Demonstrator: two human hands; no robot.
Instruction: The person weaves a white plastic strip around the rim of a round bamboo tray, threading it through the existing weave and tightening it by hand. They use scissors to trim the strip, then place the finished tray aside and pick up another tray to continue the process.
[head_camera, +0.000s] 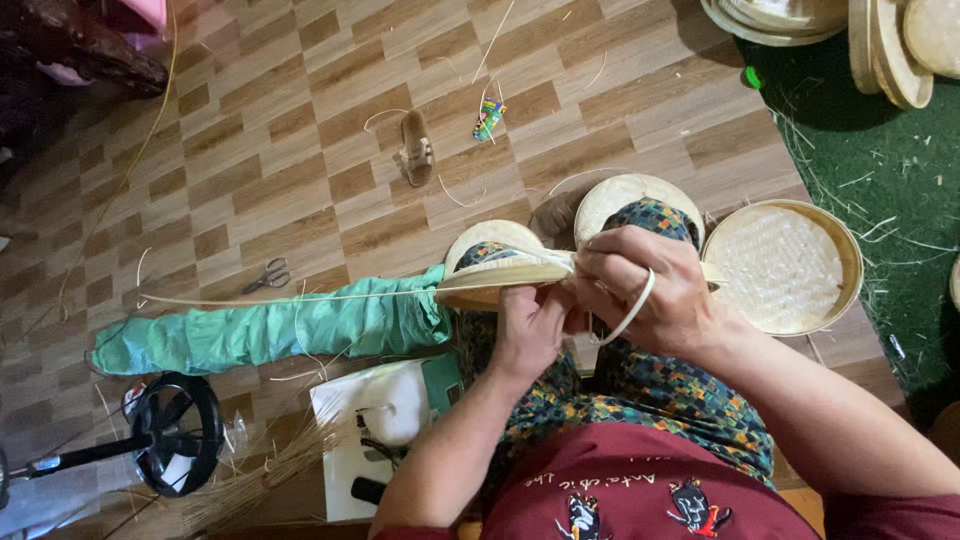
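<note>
My left hand (528, 330) grips the near rim of a small round woven bamboo tray (497, 262) held on edge over my lap. My right hand (645, 290) pinches the same rim from the right, with a pale flat bamboo strip (632, 308) looped around its fingers. A long thin bamboo strip (290, 298) runs left from the tray across the floor. Both hands touch each other at the tray's rim. My knees in patterned trousers (655, 215) lie under the work.
A finished round woven tray (785, 265) lies right of my right hand, another (610, 195) behind my knee. Scissors (268, 276), a sandal (416, 148) and a green cloth roll (270, 330) lie on the wood-pattern floor. Stacked trays (895, 45) sit far right on green matting. A fan (180, 430) stands lower left.
</note>
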